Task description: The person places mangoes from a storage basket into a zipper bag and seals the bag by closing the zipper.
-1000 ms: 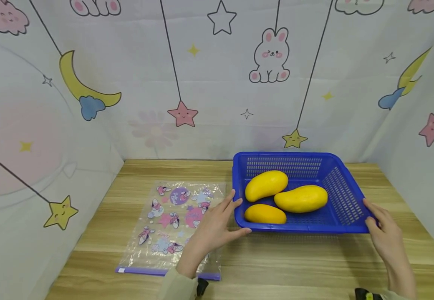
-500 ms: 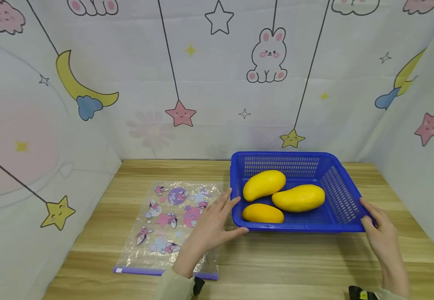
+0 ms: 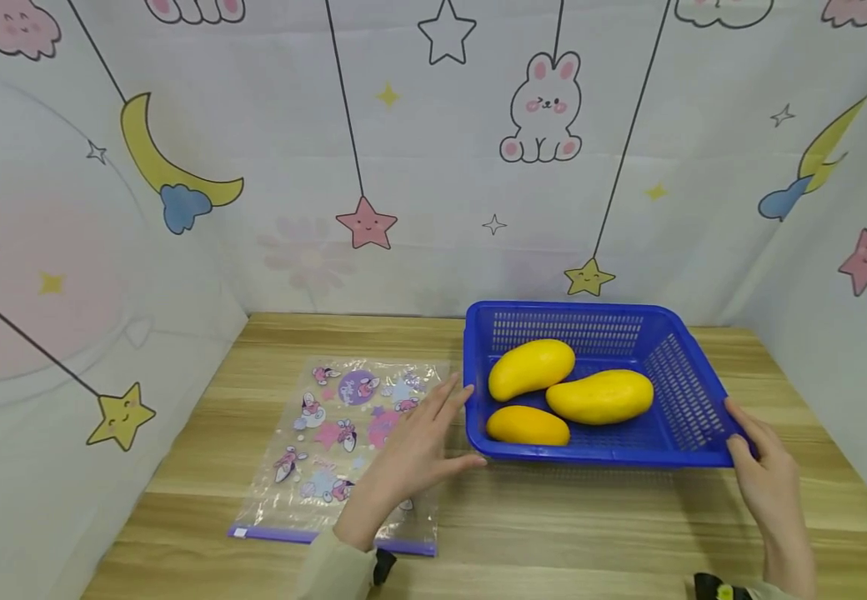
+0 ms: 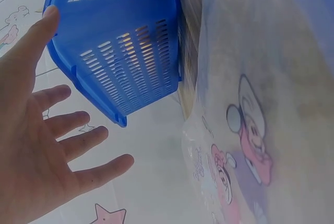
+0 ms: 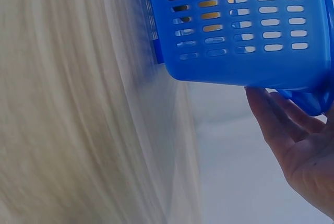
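A blue plastic basket (image 3: 598, 454) with slotted walls stands on the table, holding three yellow mangoes: one mango (image 3: 533, 369) at the back left, another mango (image 3: 602, 397) to the right, and a smaller mango (image 3: 528, 426) at the front. My left hand (image 3: 413, 454) is beside the basket's left front corner, fingers spread and fairly straight; in the left wrist view its thumb overlaps the rim. My right hand (image 3: 767, 479) holds the right front corner, thumb at the rim and fingers along the outer side, seen under the rim in the right wrist view.
A clear zip bag (image 3: 276, 500) printed with cartoon rabbits lies flat on the wooden table (image 3: 553, 533), left of the basket and partly under my left forearm. Its purple slider edge (image 3: 268, 534) faces me. A patterned white curtain (image 3: 433, 167) closes off the back and sides.
My left hand has drawn slightly left, away from the basket's rim. The right hand stays at its corner, and the basket, mangoes and bag keep their places.
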`<state>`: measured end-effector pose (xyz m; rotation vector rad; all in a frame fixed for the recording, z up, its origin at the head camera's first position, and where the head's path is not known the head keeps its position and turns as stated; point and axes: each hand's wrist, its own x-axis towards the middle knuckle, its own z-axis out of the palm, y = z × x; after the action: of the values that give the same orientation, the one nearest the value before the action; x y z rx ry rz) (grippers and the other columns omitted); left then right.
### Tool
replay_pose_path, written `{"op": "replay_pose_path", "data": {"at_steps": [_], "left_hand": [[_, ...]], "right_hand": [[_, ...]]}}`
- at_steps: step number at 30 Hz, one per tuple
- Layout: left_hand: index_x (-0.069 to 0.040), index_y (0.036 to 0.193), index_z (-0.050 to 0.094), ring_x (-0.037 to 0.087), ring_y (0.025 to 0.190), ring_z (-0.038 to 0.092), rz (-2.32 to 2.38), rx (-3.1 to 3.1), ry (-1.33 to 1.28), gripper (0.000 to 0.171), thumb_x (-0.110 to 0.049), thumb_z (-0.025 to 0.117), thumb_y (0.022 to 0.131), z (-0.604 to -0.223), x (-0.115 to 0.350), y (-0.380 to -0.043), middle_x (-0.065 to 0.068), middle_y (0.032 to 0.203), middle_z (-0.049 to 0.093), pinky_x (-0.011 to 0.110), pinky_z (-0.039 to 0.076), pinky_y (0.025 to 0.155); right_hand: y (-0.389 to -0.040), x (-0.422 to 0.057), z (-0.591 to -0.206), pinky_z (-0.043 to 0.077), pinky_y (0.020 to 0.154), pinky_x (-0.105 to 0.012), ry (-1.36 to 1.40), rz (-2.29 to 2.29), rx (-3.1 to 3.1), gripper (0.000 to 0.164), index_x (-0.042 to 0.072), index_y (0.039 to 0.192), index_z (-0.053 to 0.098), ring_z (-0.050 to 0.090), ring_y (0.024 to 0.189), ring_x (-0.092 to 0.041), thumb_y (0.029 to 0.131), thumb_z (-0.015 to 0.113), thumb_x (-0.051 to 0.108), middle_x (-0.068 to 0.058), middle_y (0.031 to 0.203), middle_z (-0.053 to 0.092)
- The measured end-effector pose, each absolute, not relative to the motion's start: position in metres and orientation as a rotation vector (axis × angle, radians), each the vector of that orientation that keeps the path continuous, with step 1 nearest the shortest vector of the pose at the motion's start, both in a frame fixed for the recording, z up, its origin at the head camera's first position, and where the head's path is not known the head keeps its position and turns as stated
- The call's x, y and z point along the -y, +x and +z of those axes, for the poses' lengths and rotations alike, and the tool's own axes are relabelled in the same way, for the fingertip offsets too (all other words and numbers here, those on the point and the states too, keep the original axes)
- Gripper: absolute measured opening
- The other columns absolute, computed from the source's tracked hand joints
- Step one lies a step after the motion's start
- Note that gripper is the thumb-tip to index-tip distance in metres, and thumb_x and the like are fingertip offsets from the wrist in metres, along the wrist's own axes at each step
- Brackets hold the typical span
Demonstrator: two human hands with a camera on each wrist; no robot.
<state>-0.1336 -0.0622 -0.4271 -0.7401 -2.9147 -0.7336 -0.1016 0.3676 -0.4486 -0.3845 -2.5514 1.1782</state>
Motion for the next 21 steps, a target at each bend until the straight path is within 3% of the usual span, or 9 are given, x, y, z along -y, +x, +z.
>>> {"op": "replay_pose_path", "data": {"at_steps": [5,10,16,21], "left_hand": [[-0.028,0.154,0.021,0.032,0.146,0.028,-0.773,2.89,-0.769,0.089,-0.058,0.065,0.083,-0.428,0.068,-0.132,0.002,0.163,0.016,0.061,0.034,0.111],[-0.028,0.155,0.017,0.032,0.146,0.029,-0.753,2.895,-0.798,0.089,-0.059,0.063,0.084,-0.428,0.077,-0.132,0.004,0.163,0.016,0.057,0.033,0.114],[-0.024,0.155,0.018,0.032,0.143,0.035,-0.64,2.916,-0.772,0.089,-0.058,0.062,0.085,-0.429,0.09,-0.134,0.005,0.161,0.021,0.059,0.039,0.108],[-0.022,0.154,0.021,0.031,0.143,0.034,-0.591,2.95,-0.761,0.086,-0.053,0.064,0.087,-0.43,0.103,-0.134,0.004,0.161,0.023,0.062,0.037,0.108]], "right_hand": [[-0.1,-0.37,-0.447,0.029,0.085,0.001,-0.405,1.163,2.567,0.046,0.03,0.146,0.04,0.033,0.115,0.019,0.1,0.039,0.023,0.009,0.149,0.041],[-0.1,-0.371,-0.442,0.033,0.068,0.002,-0.45,1.135,2.597,0.047,0.027,0.146,0.042,0.039,0.109,0.019,0.099,0.04,0.021,-0.006,0.153,0.038],[-0.101,-0.371,-0.439,0.034,0.067,0.002,-0.445,1.151,2.618,0.048,0.027,0.147,0.039,0.042,0.118,0.011,0.099,0.038,0.021,-0.011,0.155,0.034],[-0.104,-0.368,-0.438,0.036,0.064,0.0,-0.457,1.169,2.628,0.049,0.027,0.148,0.038,0.046,0.119,0.004,0.099,0.037,0.021,-0.017,0.154,0.033]]}}
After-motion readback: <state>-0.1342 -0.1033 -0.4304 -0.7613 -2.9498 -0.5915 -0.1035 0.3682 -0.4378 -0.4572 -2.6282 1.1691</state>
